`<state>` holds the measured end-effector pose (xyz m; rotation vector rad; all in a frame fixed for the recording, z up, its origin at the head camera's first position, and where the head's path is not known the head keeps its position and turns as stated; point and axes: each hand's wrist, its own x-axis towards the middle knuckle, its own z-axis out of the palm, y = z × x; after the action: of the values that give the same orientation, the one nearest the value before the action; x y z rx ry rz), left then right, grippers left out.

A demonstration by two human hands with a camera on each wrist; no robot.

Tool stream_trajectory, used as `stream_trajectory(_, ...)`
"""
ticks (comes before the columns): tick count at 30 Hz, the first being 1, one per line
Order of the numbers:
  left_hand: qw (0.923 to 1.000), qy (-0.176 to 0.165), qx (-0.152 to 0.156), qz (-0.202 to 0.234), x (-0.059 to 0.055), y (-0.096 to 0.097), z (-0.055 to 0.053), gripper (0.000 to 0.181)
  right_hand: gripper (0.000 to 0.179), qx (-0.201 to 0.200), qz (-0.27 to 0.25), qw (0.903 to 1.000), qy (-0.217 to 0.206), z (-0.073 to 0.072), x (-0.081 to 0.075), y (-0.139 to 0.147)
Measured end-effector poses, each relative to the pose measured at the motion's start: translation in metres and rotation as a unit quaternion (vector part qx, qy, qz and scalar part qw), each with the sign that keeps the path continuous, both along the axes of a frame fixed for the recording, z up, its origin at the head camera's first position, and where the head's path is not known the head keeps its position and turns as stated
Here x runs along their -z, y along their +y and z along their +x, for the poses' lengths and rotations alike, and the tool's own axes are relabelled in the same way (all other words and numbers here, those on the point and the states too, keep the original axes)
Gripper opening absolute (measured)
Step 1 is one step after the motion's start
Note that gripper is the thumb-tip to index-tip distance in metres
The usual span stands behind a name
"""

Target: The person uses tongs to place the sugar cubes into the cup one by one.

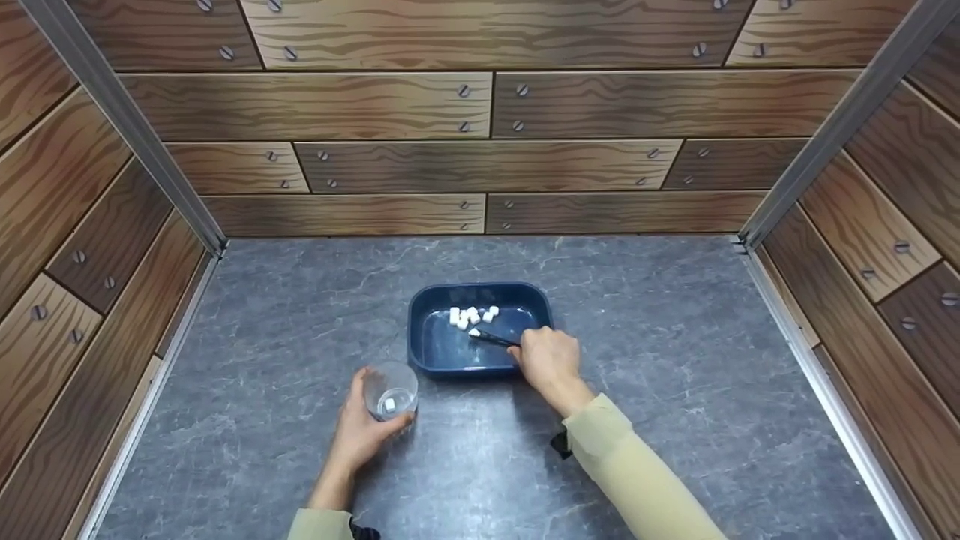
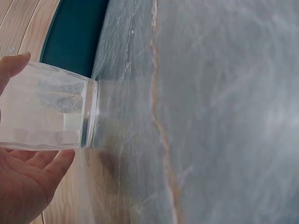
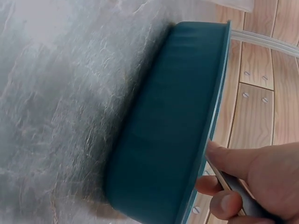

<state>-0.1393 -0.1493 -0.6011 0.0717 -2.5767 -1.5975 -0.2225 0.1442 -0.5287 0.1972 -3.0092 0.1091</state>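
Observation:
My left hand [image 1: 365,427] holds a clear cup [image 1: 391,386] with thumb and fingers on opposite sides. One white cube [image 1: 389,404] lies at the bottom of the cup, and the left wrist view shows the cup's base [image 2: 91,114] at the floor surface. Over the near right rim of a dark blue tray [image 1: 480,369], my right hand [image 1: 550,360] grips slim black tongs [image 1: 495,340]. Their tip is at a white cube [image 1: 474,332] inside the tray; whether it is pinched I cannot tell. Several more white cubes [image 1: 463,318] lie together behind it. The right wrist view hides the tongs' tip.
The tray stands on a grey marbled surface [image 1: 300,315], with the cup to its near left. Wood-patterned panels [image 1: 480,165] enclose the back and both sides, with metal strips [image 1: 817,360] along the edges.

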Motion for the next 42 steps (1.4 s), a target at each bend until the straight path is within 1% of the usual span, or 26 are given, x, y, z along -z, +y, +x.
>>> stream_trajectory(5,1.0,-0.006,-0.001,-0.002,-0.001,0.0,0.001,0.102,0.04,-0.004,-0.023,0.9997,0.007,0.008,-0.006,0.0)
stream_trajectory(11,1.0,0.007,-0.001,0.003,0.0,0.0,0.001,0.099,0.044,-0.016,-0.037,0.9988,0.028,0.019,-0.015,-0.001)
stream_trajectory(17,0.9999,0.012,0.0,0.002,0.001,0.0,0.0,0.101,0.041,-0.04,-0.062,0.9963,0.043,0.03,-0.025,-0.004)
stream_trajectory(24,1.0,0.001,-0.004,-0.005,-0.001,0.0,0.0,0.104,0.035,-0.089,-0.089,0.9892,0.075,0.043,-0.035,-0.01)
stream_trajectory(29,1.0,0.003,-0.007,-0.005,0.001,0.0,-0.001,0.104,0.034,-0.119,-0.104,0.9837,0.087,0.053,-0.042,-0.016)
stream_trajectory(34,1.0,0.007,-0.001,0.003,0.001,0.0,-0.001,0.102,0.035,-0.15,-0.124,0.976,0.098,0.061,-0.045,-0.023)
stream_trajectory(42,0.9997,0.022,0.0,0.005,0.003,0.001,-0.001,0.1,0.039,-0.183,-0.116,0.9692,0.118,0.07,-0.045,-0.032)
